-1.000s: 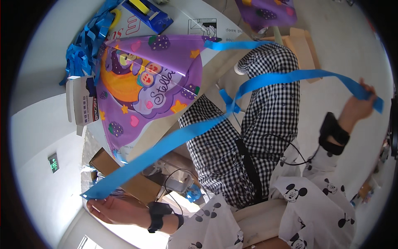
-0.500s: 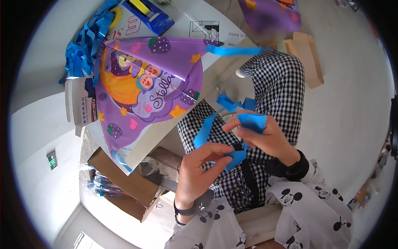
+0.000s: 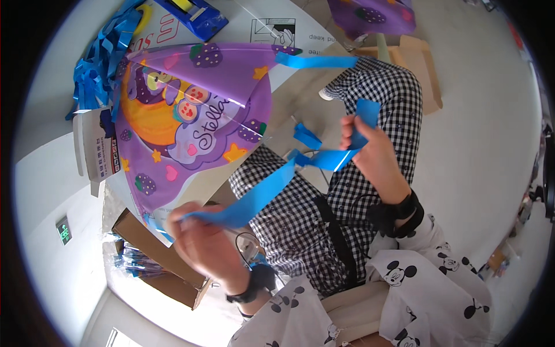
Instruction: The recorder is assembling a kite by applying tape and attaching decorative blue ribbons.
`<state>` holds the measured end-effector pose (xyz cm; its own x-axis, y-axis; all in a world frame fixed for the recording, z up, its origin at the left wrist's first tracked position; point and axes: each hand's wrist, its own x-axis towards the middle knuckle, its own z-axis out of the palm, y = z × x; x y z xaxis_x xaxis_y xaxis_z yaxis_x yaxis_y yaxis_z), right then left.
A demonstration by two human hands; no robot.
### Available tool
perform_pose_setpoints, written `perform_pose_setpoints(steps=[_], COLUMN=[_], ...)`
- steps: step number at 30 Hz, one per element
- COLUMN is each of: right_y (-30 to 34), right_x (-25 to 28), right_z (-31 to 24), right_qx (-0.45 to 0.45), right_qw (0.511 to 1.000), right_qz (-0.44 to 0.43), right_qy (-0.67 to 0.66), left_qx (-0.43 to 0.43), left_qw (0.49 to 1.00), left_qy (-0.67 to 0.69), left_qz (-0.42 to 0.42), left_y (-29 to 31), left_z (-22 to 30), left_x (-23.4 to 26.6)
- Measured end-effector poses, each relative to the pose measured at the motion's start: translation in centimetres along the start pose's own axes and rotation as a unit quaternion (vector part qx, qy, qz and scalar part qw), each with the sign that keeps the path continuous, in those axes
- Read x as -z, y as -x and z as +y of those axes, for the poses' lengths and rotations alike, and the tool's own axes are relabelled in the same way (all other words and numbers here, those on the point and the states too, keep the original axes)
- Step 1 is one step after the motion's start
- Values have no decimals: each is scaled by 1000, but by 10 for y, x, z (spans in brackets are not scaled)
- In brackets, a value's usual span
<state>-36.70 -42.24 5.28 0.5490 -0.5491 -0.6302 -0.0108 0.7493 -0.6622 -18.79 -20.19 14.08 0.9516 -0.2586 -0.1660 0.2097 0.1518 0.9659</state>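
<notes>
A blue ribbon [image 3: 260, 195] is stretched across my lap between my two hands, with a knot or bunched spot near its middle. At the left, my left hand [image 3: 202, 243] is closed on one end, its fingers smeared by motion. My right hand [image 3: 374, 151] grips the other part, and a short end sticks up above its fingers. Beyond the left hand, a purple kite [image 3: 191, 124] with cartoon prints lies on the table, another blue strip [image 3: 318, 61] running from its far right corner to my knee. A loose blue piece [image 3: 307, 136] hangs beyond the knot.
A heap of blue ribbons [image 3: 101, 72] lies at the table's far left, beside a blue tape dispenser [image 3: 196, 17]. An open cardboard box [image 3: 159, 254] with packets stands at the lower left. Another purple printed piece [image 3: 376, 16] and a carton [image 3: 425, 72] are at the far right.
My hands have moved apart, the left toward the lower left and the right slightly up. The ribbon between them has been pulled out long. The whole view has shifted slightly.
</notes>
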Motion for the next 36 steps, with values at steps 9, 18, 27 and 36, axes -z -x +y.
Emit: perform_pose_setpoints(steps=[9, 18, 27, 36], right_y=[-4, 12, 9, 29], right_x=[95, 187, 266, 109], right_z=[-58, -122, -171, -186], right_qx=[177, 252, 269, 511], right_qw=[935, 924, 912, 783], right_qz=[54, 91, 127, 272], right_qy=[-303, -273, -281, 226], left_qx=[-144, -118, -113, -112], left_qw=[834, 879, 853, 816], left_qy=[-498, -333, -376, -495], left_qz=[191, 321, 345, 277], left_y=[-35, -26, -26, -34], left_z=[75, 122, 145, 161], left_x=[242, 351, 360, 316])
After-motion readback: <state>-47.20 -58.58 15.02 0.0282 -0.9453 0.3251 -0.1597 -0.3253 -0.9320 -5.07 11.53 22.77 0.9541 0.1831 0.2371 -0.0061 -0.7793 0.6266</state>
